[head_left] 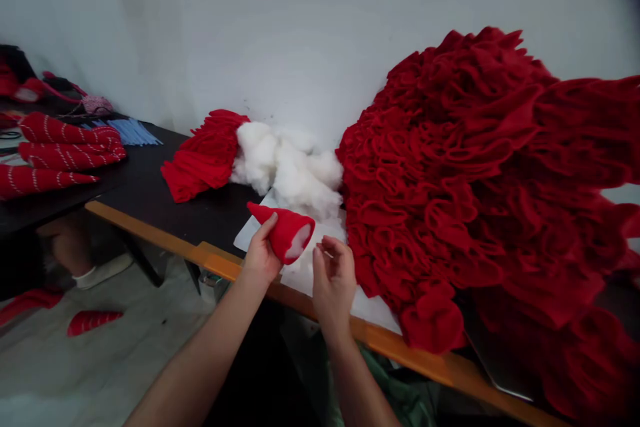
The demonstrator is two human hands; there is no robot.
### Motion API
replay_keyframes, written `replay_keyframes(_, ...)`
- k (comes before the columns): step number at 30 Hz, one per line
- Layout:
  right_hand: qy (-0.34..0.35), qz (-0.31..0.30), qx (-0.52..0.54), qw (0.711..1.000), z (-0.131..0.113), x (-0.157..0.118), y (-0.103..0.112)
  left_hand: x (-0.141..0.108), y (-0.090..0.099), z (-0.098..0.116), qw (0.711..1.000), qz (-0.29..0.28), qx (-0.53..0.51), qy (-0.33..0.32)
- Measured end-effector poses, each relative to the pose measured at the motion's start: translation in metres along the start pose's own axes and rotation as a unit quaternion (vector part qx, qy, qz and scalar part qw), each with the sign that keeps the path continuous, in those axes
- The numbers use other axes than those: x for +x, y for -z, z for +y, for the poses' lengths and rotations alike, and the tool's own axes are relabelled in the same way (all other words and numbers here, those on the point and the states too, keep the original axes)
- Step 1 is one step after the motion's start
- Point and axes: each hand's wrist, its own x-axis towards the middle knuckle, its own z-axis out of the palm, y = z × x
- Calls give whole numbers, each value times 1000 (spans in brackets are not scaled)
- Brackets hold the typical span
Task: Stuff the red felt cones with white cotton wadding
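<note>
My left hand (263, 255) grips a red cone-shaped fabric piece (284, 230) from its near side, thumb on top. Its tip points up and left, and its wide mouth faces right. White stuffing (299, 243) shows inside that mouth. Just right of the opening, my right hand (334, 270) is curled, thumb and fingertips close together; whether anything small is pinched there I cannot make out. Behind the cone lies a heap of fluffy white stuffing (295, 163), partly on a white sheet (250, 230) on the black table (150, 180).
A tall pile of red fabric pieces (440, 180) rises on the right. Left of the stuffing sits a smaller red stack (205, 157). Farther left are striped red cones (70, 147) and light-blue strips (131, 132). A wooden edge (220, 260) runs along the table front. Another person's leg (75, 250) shows below.
</note>
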Motion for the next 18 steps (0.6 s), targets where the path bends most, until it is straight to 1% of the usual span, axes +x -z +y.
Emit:
replay_keyframes(1, 58, 2, -44, 997, -1, -2, 2, -1, -2, -1, 1000, 5, 0, 4)
replay_keyframes(2, 107, -14, -75, 991, -2, -3, 4, -3, -2, -3, 1000, -2, 4, 11)
replay_keyframes(3, 140, -45, -93, 985, -2, -2, 4, -5, -3, -5, 1000, -16, 10, 17)
replay_keyframes(4, 158, -79, -101, 979, -1, -1, 3, -7, -2, -7, 999, -33, 15, 20)
replay_keyframes(6, 173, -142, -106, 969, 1, 1, 1, -10, 0, -11, 998, -59, 26, 26)
replay_keyframes(7, 175, -162, -108, 965, 2, 2, 1, -11, 2, -13, 997, -63, 30, 27)
replay_keyframes(8, 177, -164, -113, 964, 4, 2, 0, -11, 4, -14, 997, -63, 36, 29)
replay_keyframes(9, 178, -145, -122, 966, 6, 2, 0, -11, 5, -15, 997, -58, 40, 31)
replay_keyframes(11, 192, -75, -145, 968, 9, 0, 0, -11, 9, -16, 998, -47, 42, 31)
replay_keyframes(12, 205, -51, -153, 965, 10, -2, 0, -10, 10, -16, 997, -46, 43, 35)
replay_keyframes(13, 220, -46, -160, 961, 11, -4, 0, -10, 11, -17, 997, -45, 44, 45)
replay_keyframes(14, 235, -59, -163, 956, 12, -5, 0, -9, 12, -17, 996, -45, 45, 57)
replay_keyframes(16, 244, -113, -168, 949, 13, -7, 1, -8, 14, -17, 995, -37, 40, 78)
replay_keyframes(17, 240, -129, -169, 947, 13, -7, 1, -7, 14, -16, 995, -29, 34, 85)
replay_keyframes(18, 238, -127, -169, 948, 13, -7, 2, -6, 15, -15, 996, -18, 25, 85)
